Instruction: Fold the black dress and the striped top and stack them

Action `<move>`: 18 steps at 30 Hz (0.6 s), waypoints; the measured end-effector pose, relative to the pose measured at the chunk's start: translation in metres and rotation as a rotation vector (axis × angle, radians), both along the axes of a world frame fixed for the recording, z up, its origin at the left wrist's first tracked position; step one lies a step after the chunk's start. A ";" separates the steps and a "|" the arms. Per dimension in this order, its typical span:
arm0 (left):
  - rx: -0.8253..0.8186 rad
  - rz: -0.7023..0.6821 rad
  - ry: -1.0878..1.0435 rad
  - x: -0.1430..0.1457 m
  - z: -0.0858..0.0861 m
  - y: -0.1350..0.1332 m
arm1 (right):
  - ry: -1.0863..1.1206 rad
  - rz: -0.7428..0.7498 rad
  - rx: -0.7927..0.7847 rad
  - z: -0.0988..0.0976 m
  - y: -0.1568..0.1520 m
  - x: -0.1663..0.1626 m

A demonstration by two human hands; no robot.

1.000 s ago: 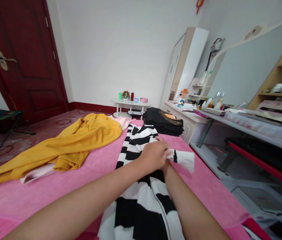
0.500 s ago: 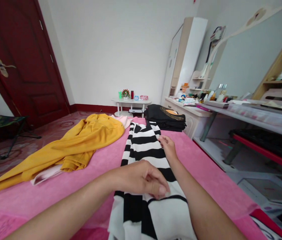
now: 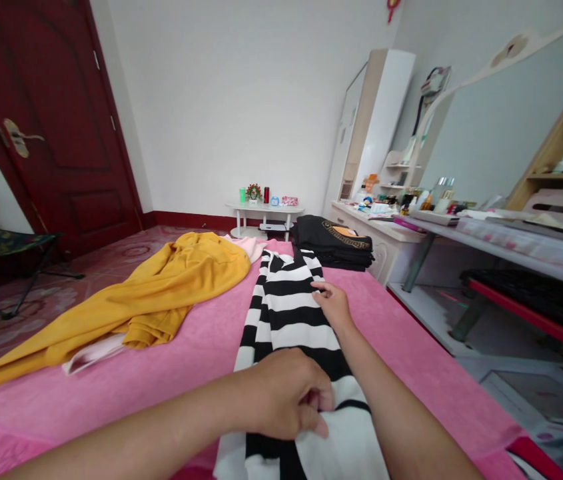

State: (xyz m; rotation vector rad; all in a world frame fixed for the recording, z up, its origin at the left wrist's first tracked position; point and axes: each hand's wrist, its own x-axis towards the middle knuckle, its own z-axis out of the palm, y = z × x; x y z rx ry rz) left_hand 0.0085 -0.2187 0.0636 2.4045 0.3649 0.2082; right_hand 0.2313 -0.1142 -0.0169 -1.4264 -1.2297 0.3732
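Note:
A black-and-white striped top [image 3: 301, 337], folded into a long narrow strip, runs away from me along the pink bed cover. My left hand [image 3: 286, 393] is over its near part, with thumb and fingers closed on the cloth by a white section. Farther up, my right hand [image 3: 334, 307] has its thumb and fingertips closed at the top's right edge. My left hand and forearm cover part of the stripes. To the left lies a yellow garment [image 3: 181, 280], spread out with one long sleeve or leg toward me.
Pale pink cloth [image 3: 94, 353] shows under the yellow garment. Folded black clothes [image 3: 331, 243] are stacked at the far right of the pink cover [image 3: 406, 360]. A cluttered dressing table [image 3: 376, 220] and a desk [image 3: 501, 250] stand right, a camouflage folding chair [image 3: 1, 247] left.
My left hand has moved slightly down and left, and its fingers have curled in against the cloth. My right hand stays at the right edge. The view has tilted up a little.

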 end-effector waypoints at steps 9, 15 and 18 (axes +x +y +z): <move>-0.167 0.008 0.017 -0.030 0.005 0.018 | -0.172 -0.244 -0.095 0.001 -0.005 0.001; 0.274 0.459 -0.113 -0.059 -0.021 0.040 | -0.444 -0.319 -0.355 0.008 -0.013 -0.003; 0.291 0.374 -0.079 -0.079 -0.029 0.043 | -0.594 -0.256 -0.402 0.009 -0.012 -0.006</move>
